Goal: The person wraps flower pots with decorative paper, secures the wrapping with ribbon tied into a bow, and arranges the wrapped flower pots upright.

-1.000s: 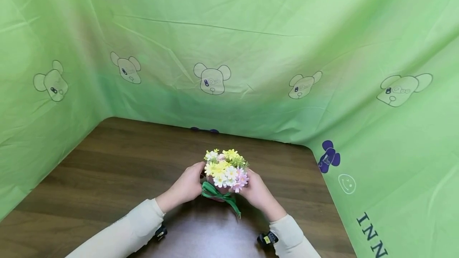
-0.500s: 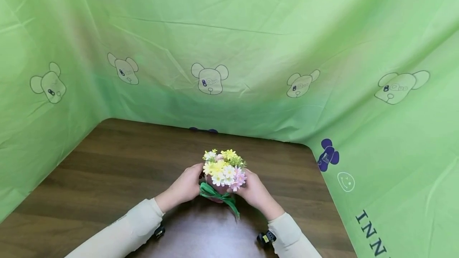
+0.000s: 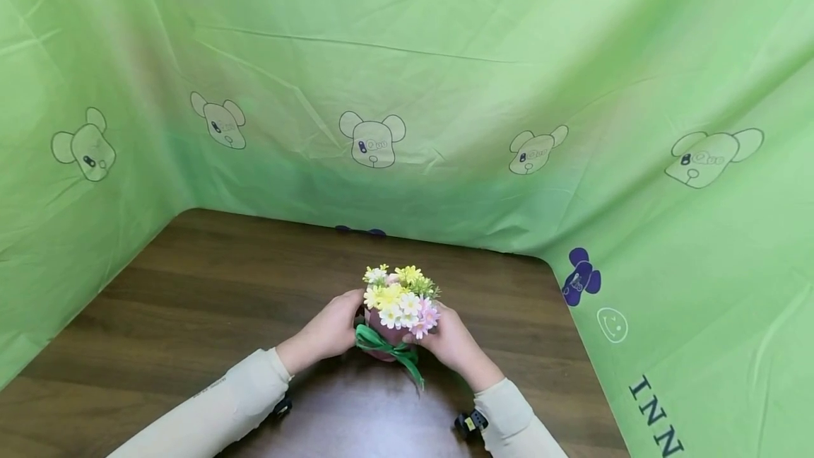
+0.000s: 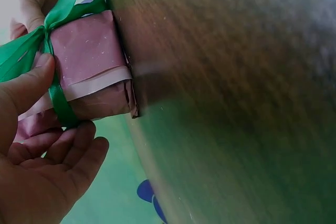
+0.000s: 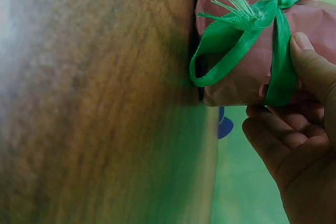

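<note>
Between my hands stands a flower pot point(image 3: 376, 322) wrapped in dull pink paper, topped by a bunch of yellow, white and pink flowers point(image 3: 400, 302). A green ribbon point(image 3: 389, 349) is tied round the wrap in a bow, its tail hanging toward me. My left hand point(image 3: 332, 325) grips the pot's left side; in the left wrist view its thumb lies on the ribbon and its fingers curl beneath the wrapped side point(image 4: 86, 45). From the right side my right hand point(image 3: 454, 339) holds the pot too, thumb against the ribbon point(image 5: 283, 61) in the right wrist view. The base is right at the tabletop.
A dark brown wooden table point(image 3: 254, 267) extends around the pot. Green cloth point(image 3: 381, 55) printed with bear heads encloses it at the back and both sides. Black wrist cameras point(image 3: 470, 423) sit below the pale sleeves point(image 3: 235, 394).
Both hands keep their hold and stay nearly in place. Slightly more of the pink wrap shows beneath the flowers now. The head view has shifted a little.
</note>
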Demonstrator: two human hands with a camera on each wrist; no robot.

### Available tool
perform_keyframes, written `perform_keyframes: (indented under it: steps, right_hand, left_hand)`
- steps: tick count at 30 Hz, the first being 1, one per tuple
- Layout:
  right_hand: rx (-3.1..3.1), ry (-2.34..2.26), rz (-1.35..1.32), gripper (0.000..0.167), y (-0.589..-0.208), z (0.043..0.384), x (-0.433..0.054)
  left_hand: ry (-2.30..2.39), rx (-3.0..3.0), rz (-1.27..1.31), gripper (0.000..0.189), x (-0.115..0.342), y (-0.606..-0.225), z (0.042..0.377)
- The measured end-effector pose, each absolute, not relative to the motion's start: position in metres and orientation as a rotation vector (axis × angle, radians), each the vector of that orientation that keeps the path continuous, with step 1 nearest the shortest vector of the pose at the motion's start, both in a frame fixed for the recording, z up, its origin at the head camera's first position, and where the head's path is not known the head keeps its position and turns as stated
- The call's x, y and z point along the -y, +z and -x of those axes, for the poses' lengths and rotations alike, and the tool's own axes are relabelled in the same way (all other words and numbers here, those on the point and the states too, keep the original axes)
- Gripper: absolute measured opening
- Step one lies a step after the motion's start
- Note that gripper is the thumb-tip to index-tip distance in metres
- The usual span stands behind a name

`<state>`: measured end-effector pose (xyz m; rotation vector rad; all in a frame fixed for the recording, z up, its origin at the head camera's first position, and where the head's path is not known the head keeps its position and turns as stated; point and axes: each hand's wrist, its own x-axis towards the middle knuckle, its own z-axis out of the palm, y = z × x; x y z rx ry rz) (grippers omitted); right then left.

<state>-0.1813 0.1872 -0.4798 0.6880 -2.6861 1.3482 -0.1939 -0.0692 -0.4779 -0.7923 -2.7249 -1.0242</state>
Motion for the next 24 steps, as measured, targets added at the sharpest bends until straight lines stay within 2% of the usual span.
perform_keyframes:
  steps: [8,17,24]
  right_hand:
    - [2.691,1.170,-0.756,0.066,-0.481,0.184,-0.184]
    - [2.762,1.158,-0.806,0.060,-0.478,0.189,-0.190]
    - [2.804,1.143,-0.814,0.064,-0.473,0.189,-0.195]
  left_hand:
    - [-1.010,2.753,0.766,0.055,0.072,-0.480,0.192]
    - [-0.991,2.864,0.749,0.042,0.075,-0.481,0.195]
    - [-1.000,2.902,0.787,0.050,0.074,-0.476,0.196]
